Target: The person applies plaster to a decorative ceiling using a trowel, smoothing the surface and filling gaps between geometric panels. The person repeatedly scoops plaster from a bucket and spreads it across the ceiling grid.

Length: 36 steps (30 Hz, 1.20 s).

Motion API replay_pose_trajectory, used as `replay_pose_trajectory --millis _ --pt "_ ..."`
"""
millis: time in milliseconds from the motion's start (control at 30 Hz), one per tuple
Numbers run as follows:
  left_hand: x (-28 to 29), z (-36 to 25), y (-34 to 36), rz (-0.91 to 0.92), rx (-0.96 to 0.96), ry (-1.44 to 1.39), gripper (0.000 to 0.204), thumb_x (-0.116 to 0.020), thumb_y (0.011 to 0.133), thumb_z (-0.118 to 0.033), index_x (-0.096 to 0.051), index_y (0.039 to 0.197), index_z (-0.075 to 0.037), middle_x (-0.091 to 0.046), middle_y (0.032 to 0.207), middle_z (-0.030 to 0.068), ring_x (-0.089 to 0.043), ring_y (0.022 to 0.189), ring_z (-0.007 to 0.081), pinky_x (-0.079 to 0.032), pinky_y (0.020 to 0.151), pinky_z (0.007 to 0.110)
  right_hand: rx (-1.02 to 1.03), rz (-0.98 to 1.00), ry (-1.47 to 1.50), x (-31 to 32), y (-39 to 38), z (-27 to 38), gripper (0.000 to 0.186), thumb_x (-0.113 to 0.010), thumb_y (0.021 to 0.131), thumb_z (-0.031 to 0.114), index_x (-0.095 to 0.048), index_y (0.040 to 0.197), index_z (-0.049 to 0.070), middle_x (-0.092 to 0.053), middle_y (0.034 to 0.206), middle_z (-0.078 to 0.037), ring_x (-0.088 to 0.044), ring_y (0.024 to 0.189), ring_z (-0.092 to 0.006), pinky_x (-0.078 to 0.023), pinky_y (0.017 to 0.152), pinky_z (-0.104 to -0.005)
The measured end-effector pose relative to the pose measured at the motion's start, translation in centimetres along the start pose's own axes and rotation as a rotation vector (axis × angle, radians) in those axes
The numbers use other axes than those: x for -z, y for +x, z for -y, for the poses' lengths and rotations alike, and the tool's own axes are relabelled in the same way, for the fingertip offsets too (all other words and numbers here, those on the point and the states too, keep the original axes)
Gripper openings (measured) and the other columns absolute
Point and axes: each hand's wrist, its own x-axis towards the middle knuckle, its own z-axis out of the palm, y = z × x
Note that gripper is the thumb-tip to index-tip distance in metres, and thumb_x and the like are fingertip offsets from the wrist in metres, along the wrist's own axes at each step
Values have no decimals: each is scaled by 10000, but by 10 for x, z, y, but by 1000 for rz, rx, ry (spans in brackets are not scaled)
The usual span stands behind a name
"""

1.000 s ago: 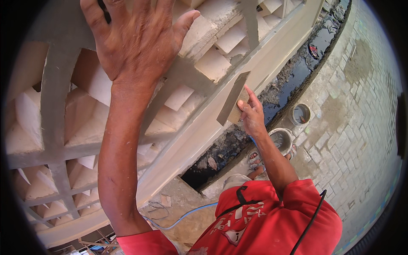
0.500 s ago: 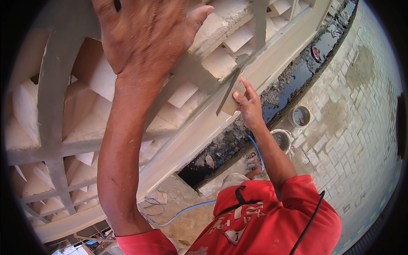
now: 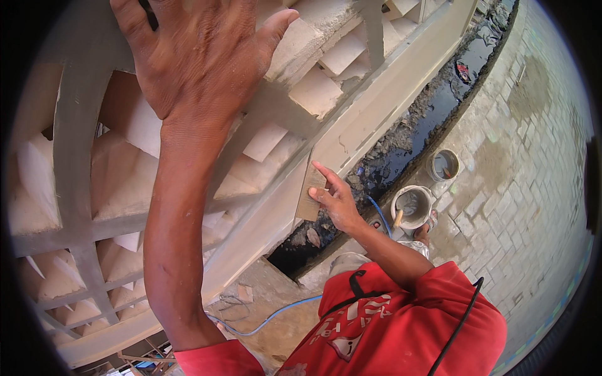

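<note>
My left hand (image 3: 194,62) is raised with fingers spread against the grey and off-white lattice wall (image 3: 81,144), its thumb reaching out to the right; the fingertips run out of the top of the view. Lower and to the right, my right hand (image 3: 332,200) grips a flat, thin tan board (image 3: 307,207), held at the smooth beige ledge (image 3: 370,113) that runs along the lattice, with thumb on its face and fingers along the edge. Whether the board touches the ledge I cannot tell for sure.
A trench of dark water (image 3: 420,128) borders the ledge. On the grey paving (image 3: 514,194) stand two buckets (image 3: 456,164), the nearer holding a wooden-handled tool (image 3: 399,218). My sandaled foot (image 3: 426,229) is beside them. A blue hose (image 3: 276,313) lies below.
My right hand and the board have moved down and left along the ledge, uncovering more of the nearer bucket. My left hand stays on the lattice, shifted slightly in view.
</note>
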Motion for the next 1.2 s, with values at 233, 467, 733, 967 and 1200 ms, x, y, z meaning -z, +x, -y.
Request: replay_pose_trajectory --millis 233,467,733,967,1200 --pt "-16 10 -5 -125 -53 80 763 -682 704 -619 -503 1348 -251 -212 1578 71 -84 1455 397 20 1200 523 258 -253 -98 62 48 51 573 -652 856 216 -483 1376 42 -570 1034 -65 -522 759 -70 -431 539 -209" --pt "-5 8 -2 -4 -17 48 764 -665 717 -645 -491 1353 -259 -172 1590 67 -62 1457 396 51 1196 520 221 -226 -4 50 71 92 576 -626 846 137 -453 1373 -14 -585 1097 -124 -622 893 -165 -563 617 -297" --pt "-22 21 -4 -80 -92 369 776 -695 705 -618 -496 1352 -239 -175 1588 65 -62 1459 389 42 1197 520 61 -136 -5 0 44 47 583 -626 846 139 -444 1372 -34 -598 1108 -138 -620 916 -183 -569 651 -308" --pt "6 0 -2 66 -29 131 813 -703 695 -600 -474 1378 -224 -182 1585 69 -53 1461 390 13 1199 522 -86 45 18 12 4 22 566 -636 864 139 -456 1392 38 -602 1086 -71 -576 935 -111 -503 765 -250" --pt "-31 30 -1 -276 -175 375 808 -693 710 -580 -459 1388 -209 -160 1591 79 -43 1463 388 13 1200 516 180 -80 313 65 33 75 564 -587 886 81 -393 1408 -4 -581 1203 -109 -603 1056 -163 -507 905 -298"
